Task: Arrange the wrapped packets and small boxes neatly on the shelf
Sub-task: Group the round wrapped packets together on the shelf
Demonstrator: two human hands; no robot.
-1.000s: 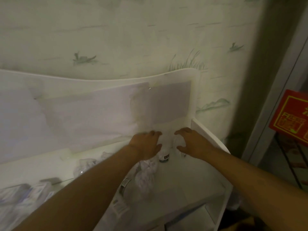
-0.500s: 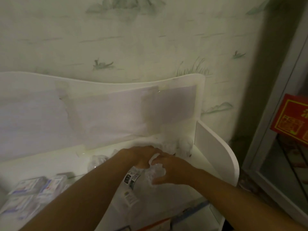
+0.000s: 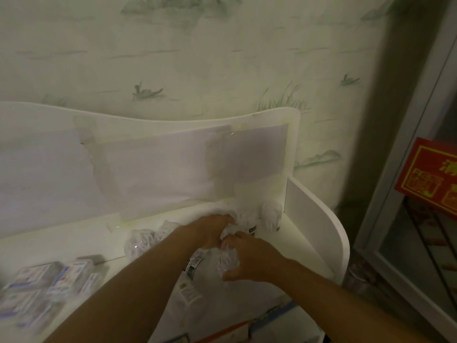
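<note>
On the white shelf (image 3: 74, 241) both my hands meet over a clear-wrapped packet (image 3: 228, 259). My right hand (image 3: 249, 258) is closed around its crinkled wrap. My left hand (image 3: 212, 230) lies just behind it with fingers curled on the same wrap. Two wrapped packets (image 3: 270, 217) stand upright in the back right corner against the side panel. Another wrapped packet (image 3: 143, 241) lies to the left of my left arm. Several small boxes (image 3: 47, 285) lie at the left front of the shelf, blurred. Labelled packets (image 3: 191, 290) lie flat under my arms.
The shelf's curved back panel (image 3: 173, 125) carries taped paper sheets. A white side panel (image 3: 319, 233) closes the right end. A lower shelf (image 3: 272, 325) holds more goods. A red sign (image 3: 430, 174) hangs on a glass door at the right.
My hands pulled back from the rear corner, leaving packets standing there, and came together on a wrapped packet nearer the front. The view has shifted slightly right.
</note>
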